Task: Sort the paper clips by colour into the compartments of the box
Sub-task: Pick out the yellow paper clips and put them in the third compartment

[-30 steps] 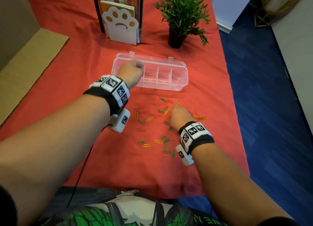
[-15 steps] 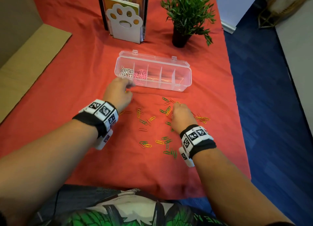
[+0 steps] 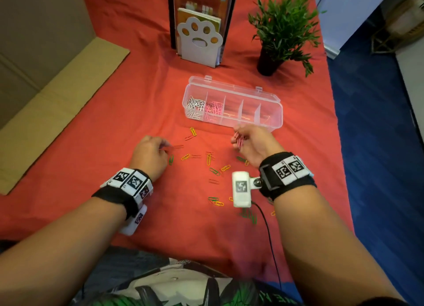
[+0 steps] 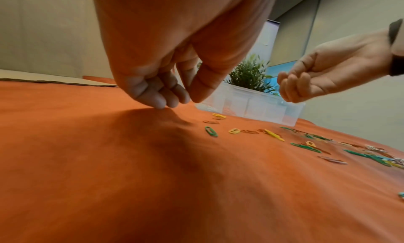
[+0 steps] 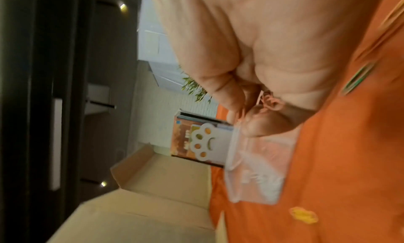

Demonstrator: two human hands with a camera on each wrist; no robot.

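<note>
Box (image 3: 270,119) long axis runs left-right; right hand (image 3: 254,145) grip clutches pink clips (image 3: 239,140), left hand (image 3: 149,154) unclear.

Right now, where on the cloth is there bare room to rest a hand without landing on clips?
Bare cloth lies left of the left hand, toward the cardboard, and between the box and the paw bookend. It is crowded between the two hands and below the right hand, where the loose clips are scattered.
</note>
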